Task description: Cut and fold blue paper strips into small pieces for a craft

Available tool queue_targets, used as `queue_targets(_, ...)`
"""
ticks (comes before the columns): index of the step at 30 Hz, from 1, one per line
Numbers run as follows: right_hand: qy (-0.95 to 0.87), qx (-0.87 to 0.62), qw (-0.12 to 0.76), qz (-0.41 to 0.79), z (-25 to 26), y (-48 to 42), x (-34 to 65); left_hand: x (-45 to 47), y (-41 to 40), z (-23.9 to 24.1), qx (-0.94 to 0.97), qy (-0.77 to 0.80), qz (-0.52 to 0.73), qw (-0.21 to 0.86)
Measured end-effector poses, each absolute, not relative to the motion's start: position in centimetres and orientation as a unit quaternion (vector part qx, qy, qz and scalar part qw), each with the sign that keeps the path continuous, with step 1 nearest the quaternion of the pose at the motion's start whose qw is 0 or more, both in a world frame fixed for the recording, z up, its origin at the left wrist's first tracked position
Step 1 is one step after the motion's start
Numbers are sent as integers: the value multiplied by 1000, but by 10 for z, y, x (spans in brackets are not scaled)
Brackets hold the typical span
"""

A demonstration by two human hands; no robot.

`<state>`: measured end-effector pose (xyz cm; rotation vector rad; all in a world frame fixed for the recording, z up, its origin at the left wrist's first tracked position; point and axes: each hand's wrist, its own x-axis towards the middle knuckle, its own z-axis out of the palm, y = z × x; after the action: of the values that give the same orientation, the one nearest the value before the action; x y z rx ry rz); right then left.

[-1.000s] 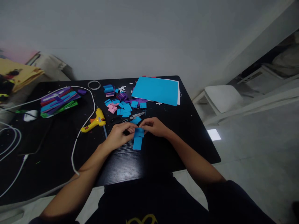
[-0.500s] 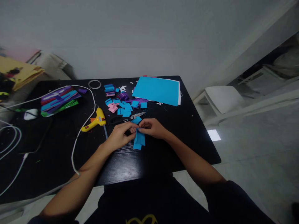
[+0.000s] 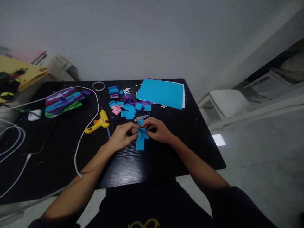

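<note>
Wall [image 3: 142, 38], one, pale grey, behind everything. Table [image 3: 166, 158], one, black, its near edge at the person's body. Chair [image 3: 226, 101], one, white, on the floor to the right of the table. Blue sheet [image 3: 161, 93], one, flat at the table's far right, a white sheet [image 3: 183, 101] showing beneath its right edge. Strip bundle [image 3: 63, 101], mixed purple, red, blue and green, far left. Cable [image 3: 75, 155], white, looping around the bundle's far and right sides, then running near to the left forearm. Left hand [image 3: 122, 134], bent, thumb and fingers pinching the left side of the blue paper. Right hand [image 3: 159, 129], curled, fingertips gripping the same item from the right. Glue gun [image 3: 102, 122], yellow, lying left of the hands. Scissors [image 3: 141, 118], lying just beyond the hands, blades to the right. Blue paper [image 3: 140, 144], one, folded, between both hands near the table's middle, one flap hanging toward the near side. Ring [image 3: 104, 86], grey, far edge. Blue pieces [image 3: 130, 110], several, strewn beyond the scissors. Pink pieces [image 3: 116, 110], a few, left of these. White scraps [image 3: 127, 91], small, farther off.
</note>
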<state>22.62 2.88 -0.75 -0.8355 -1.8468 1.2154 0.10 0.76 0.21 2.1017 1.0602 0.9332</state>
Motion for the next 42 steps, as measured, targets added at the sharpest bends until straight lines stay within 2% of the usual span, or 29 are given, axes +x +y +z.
queue_targets(8,-795,-260,392,383,-17,31,226,3,6,3,802,400,338,289)
queue_targets(33,-759,-291,399,424,-8,26,223,4,4,4,798,405,334,298)
queue_targets(42,-761,-315,437,361,-9,24,223,3,5,1,785,418,350,294)
